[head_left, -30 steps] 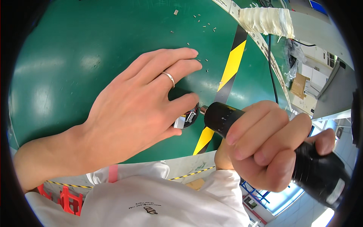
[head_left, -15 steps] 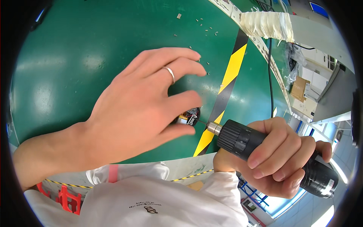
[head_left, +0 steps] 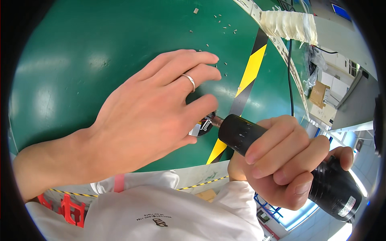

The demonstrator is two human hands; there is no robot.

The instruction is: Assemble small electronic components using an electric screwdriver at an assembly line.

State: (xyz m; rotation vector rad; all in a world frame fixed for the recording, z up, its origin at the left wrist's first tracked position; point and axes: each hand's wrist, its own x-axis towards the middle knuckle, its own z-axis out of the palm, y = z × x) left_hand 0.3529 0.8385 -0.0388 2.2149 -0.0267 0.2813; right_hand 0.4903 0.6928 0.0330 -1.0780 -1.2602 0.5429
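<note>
My left hand (head_left: 155,102), with a ring on one finger, is curled over a small round black electronic device (head_left: 206,127) on the green table. Its thumb and index finger hold the device at the sides, hiding much of it; a bit of wiring and a white-yellow part show. In my right hand (head_left: 287,154) is a black electric screwdriver (head_left: 240,133), gripped round its body and tilted. Its metal nose is right at the device's right edge; the bit's tip cannot be made out.
Several tiny screws (head_left: 225,27) and a small tan piece (head_left: 196,11) lie on the green tabletop (head_left: 80,60) beyond my left hand. Yellow-black tape (head_left: 256,62) runs along the right side. A black cable (head_left: 290,80) hangs near a cream-wrapped post (head_left: 287,26).
The screwdriver has moved left and forward, so its nose now meets the device. My left thumb and index finger have drawn in closer around the device.
</note>
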